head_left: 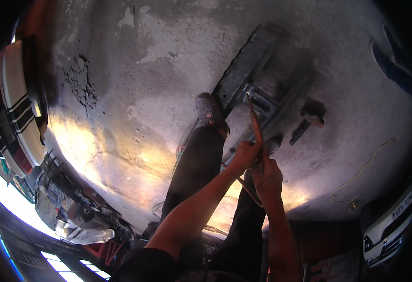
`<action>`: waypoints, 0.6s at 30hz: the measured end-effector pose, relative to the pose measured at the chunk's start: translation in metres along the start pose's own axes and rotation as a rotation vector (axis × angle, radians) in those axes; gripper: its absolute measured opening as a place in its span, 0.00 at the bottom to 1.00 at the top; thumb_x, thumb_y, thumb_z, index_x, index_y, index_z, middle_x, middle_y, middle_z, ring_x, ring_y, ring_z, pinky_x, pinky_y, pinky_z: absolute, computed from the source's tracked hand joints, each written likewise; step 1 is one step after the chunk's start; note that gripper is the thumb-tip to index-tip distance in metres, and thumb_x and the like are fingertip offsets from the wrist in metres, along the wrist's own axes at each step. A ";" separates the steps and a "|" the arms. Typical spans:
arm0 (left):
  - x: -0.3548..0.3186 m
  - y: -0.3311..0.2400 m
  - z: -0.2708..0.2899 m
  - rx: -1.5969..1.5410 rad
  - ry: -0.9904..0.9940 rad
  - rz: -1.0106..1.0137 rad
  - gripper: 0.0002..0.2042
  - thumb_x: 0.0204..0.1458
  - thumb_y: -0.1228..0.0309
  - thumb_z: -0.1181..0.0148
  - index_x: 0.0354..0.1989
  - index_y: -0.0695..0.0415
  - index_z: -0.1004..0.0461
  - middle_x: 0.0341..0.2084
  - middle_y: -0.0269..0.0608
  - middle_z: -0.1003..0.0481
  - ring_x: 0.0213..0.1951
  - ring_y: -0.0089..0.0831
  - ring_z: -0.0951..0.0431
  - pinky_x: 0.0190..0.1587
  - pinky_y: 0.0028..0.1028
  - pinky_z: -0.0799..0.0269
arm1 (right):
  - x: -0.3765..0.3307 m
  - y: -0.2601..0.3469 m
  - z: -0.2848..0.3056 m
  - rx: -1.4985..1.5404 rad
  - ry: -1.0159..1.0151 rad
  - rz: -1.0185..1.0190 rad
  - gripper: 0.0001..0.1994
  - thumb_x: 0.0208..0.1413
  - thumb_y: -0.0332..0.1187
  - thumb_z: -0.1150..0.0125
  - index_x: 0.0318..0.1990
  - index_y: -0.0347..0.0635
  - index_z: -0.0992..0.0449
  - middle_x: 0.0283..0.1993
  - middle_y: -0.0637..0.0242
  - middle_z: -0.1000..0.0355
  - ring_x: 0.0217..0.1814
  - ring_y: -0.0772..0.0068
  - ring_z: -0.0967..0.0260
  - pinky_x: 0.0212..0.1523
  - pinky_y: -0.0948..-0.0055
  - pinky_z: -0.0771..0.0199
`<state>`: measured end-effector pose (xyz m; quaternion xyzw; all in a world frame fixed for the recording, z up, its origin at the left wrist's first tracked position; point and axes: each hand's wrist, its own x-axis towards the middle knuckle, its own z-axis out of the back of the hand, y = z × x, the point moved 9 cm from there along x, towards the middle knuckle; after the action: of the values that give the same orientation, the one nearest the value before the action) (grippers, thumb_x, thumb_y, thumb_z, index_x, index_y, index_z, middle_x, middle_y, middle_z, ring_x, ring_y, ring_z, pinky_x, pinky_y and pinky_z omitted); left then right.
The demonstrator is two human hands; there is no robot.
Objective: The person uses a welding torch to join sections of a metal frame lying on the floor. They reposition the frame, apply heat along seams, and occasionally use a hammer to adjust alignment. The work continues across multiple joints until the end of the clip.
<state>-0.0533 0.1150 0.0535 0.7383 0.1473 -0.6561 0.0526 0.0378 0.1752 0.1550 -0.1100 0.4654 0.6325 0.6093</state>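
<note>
A long brass-coloured gas torch points away from me, with a small bright spot at its tip. My left hand is closed round the torch's lower part. Just below and to the right, my right hand grips its handle end. Beneath the tip lies a dark metal frame, made of long rails joined by a crosspiece. The tip is over or close to this crosspiece; whether they touch I cannot tell. A hose runs back from the handle, partly hidden by my arms and legs.
My left shoe is beside the frame; my right shoe is partly hidden. A dark hammer-like tool lies to the right. A thin yellow cord crosses the concrete floor. Vehicles stand at the left and lower right.
</note>
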 end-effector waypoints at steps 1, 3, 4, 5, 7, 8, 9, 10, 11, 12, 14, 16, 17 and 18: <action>0.001 0.003 0.001 -0.005 -0.007 -0.006 0.20 0.61 0.58 0.46 0.34 0.67 0.22 0.19 0.42 0.27 0.16 0.28 0.27 0.16 0.28 0.36 | -0.001 0.000 -0.001 -0.018 -0.018 0.028 0.28 0.56 0.31 0.40 0.67 0.47 0.34 0.38 0.49 0.28 0.36 0.44 0.24 0.36 0.53 0.22; 0.005 0.010 0.002 -0.014 -0.019 -0.017 0.23 0.61 0.55 0.47 0.31 0.67 0.22 0.17 0.39 0.29 0.13 0.25 0.30 0.13 0.27 0.41 | -0.003 0.002 -0.001 -0.030 -0.027 0.044 0.28 0.58 0.30 0.43 0.68 0.51 0.35 0.38 0.50 0.27 0.34 0.44 0.24 0.34 0.52 0.21; 0.006 0.012 0.004 -0.004 -0.029 -0.007 0.23 0.61 0.55 0.46 0.30 0.67 0.22 0.17 0.39 0.29 0.13 0.25 0.30 0.13 0.27 0.40 | -0.004 0.002 -0.001 -0.022 -0.019 0.034 0.27 0.58 0.30 0.43 0.67 0.52 0.34 0.39 0.50 0.27 0.34 0.44 0.24 0.34 0.52 0.21; 0.006 0.013 0.004 0.005 -0.035 0.003 0.23 0.61 0.55 0.46 0.30 0.67 0.22 0.16 0.39 0.29 0.13 0.25 0.30 0.13 0.27 0.40 | -0.004 0.001 -0.001 -0.018 -0.011 0.021 0.27 0.58 0.30 0.43 0.67 0.53 0.34 0.39 0.50 0.27 0.35 0.44 0.24 0.34 0.52 0.21; 0.007 0.015 0.003 0.031 -0.039 0.008 0.23 0.60 0.55 0.45 0.30 0.67 0.22 0.16 0.38 0.29 0.13 0.25 0.30 0.13 0.27 0.40 | -0.006 0.001 0.000 -0.013 -0.020 0.033 0.26 0.58 0.30 0.43 0.66 0.53 0.33 0.39 0.50 0.27 0.35 0.43 0.24 0.34 0.51 0.21; 0.008 0.016 0.003 0.047 -0.037 0.002 0.22 0.60 0.55 0.45 0.29 0.67 0.22 0.16 0.38 0.30 0.13 0.25 0.31 0.13 0.27 0.40 | -0.006 0.001 0.001 -0.010 -0.025 0.039 0.25 0.59 0.30 0.43 0.66 0.53 0.32 0.39 0.50 0.27 0.35 0.43 0.24 0.34 0.51 0.21; 0.009 0.016 0.003 0.063 -0.035 -0.003 0.22 0.60 0.55 0.45 0.29 0.67 0.22 0.16 0.37 0.30 0.13 0.25 0.31 0.13 0.26 0.40 | -0.007 0.000 0.001 -0.009 -0.026 0.042 0.25 0.59 0.30 0.43 0.65 0.53 0.32 0.39 0.50 0.26 0.35 0.43 0.24 0.34 0.51 0.21; 0.009 0.017 0.003 0.063 -0.032 -0.006 0.22 0.60 0.55 0.45 0.29 0.67 0.22 0.15 0.37 0.30 0.13 0.24 0.31 0.13 0.26 0.40 | -0.007 -0.001 -0.001 -0.005 -0.026 0.045 0.24 0.59 0.30 0.43 0.64 0.53 0.31 0.39 0.49 0.26 0.35 0.43 0.24 0.34 0.51 0.21; 0.010 0.018 0.003 0.063 -0.029 -0.008 0.22 0.60 0.55 0.45 0.29 0.67 0.22 0.15 0.37 0.30 0.12 0.24 0.31 0.13 0.26 0.40 | -0.007 -0.002 -0.001 -0.002 -0.027 0.049 0.24 0.59 0.30 0.43 0.64 0.53 0.31 0.39 0.49 0.26 0.35 0.43 0.24 0.34 0.51 0.21; 0.010 0.018 0.002 0.063 -0.025 -0.011 0.23 0.60 0.55 0.45 0.29 0.67 0.22 0.15 0.36 0.30 0.12 0.24 0.31 0.13 0.26 0.40 | -0.007 -0.004 -0.003 0.001 0.014 0.013 0.27 0.56 0.28 0.41 0.65 0.51 0.32 0.40 0.50 0.26 0.38 0.44 0.24 0.38 0.53 0.23; 0.010 0.019 0.004 0.071 -0.029 -0.016 0.23 0.60 0.55 0.44 0.29 0.67 0.22 0.15 0.36 0.30 0.12 0.23 0.31 0.13 0.26 0.41 | -0.008 -0.007 -0.008 0.010 0.098 -0.056 0.33 0.49 0.25 0.35 0.67 0.46 0.33 0.42 0.52 0.27 0.43 0.48 0.25 0.44 0.56 0.25; 0.010 0.019 0.004 0.074 -0.022 -0.016 0.23 0.59 0.54 0.45 0.29 0.67 0.22 0.15 0.36 0.30 0.13 0.23 0.31 0.13 0.25 0.40 | -0.009 -0.009 -0.009 0.012 0.096 -0.054 0.33 0.49 0.25 0.35 0.67 0.46 0.33 0.42 0.51 0.27 0.44 0.48 0.25 0.44 0.56 0.25; 0.010 0.019 0.004 0.074 -0.014 -0.014 0.23 0.60 0.54 0.45 0.30 0.67 0.21 0.16 0.36 0.30 0.13 0.23 0.31 0.13 0.25 0.40 | -0.009 -0.010 -0.010 0.011 0.094 -0.054 0.33 0.49 0.25 0.35 0.67 0.46 0.33 0.42 0.51 0.27 0.44 0.48 0.26 0.45 0.56 0.25; 0.010 0.019 0.003 0.073 -0.006 -0.011 0.23 0.60 0.54 0.45 0.30 0.67 0.21 0.16 0.37 0.29 0.13 0.23 0.30 0.13 0.25 0.40 | -0.010 -0.010 -0.009 0.010 0.090 -0.057 0.33 0.49 0.25 0.35 0.67 0.46 0.33 0.42 0.51 0.27 0.44 0.48 0.26 0.45 0.56 0.25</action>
<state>-0.0498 0.0973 0.0415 0.7369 0.1272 -0.6635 0.0222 0.0451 0.1600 0.1524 -0.1483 0.4920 0.6072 0.6060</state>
